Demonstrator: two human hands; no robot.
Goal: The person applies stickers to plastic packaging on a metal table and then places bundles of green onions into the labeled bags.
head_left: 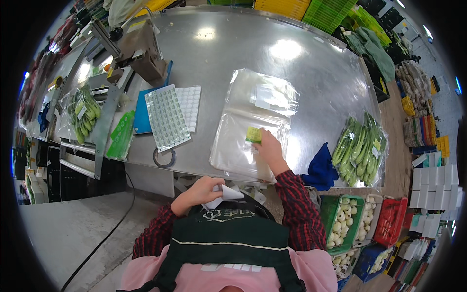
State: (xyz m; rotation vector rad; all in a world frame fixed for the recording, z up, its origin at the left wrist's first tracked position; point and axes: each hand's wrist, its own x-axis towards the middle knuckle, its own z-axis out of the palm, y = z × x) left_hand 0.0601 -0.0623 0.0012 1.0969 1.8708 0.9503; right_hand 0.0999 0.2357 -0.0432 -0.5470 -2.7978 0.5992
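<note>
My right hand (pixel 269 150) is over a stack of clear plastic bags (pixel 228 138) on the metal table. Its fingertips are closed at the edge of a small yellow-green label (pixel 253 134), which lies against the top bag. Close to my apron, below the table's front edge, my left hand (pixel 198 193) is closed around folded white paper (pixel 228 193). A second pile of clear bags (pixel 275 92) overlaps the far end of the stack. To the right of my right hand lies a crumpled blue cloth (pixel 321 168), beside bagged long green vegetables (pixel 360 151).
Left on the table are sticker sheets (pixel 168 117), a roll of tape (pixel 164 157), a green printed bag (pixel 120 136) and a brown machine (pixel 141 51). Another vegetable bag (pixel 83 114) sits farther left. Crates of white round vegetables (pixel 344 219) stand at the lower right.
</note>
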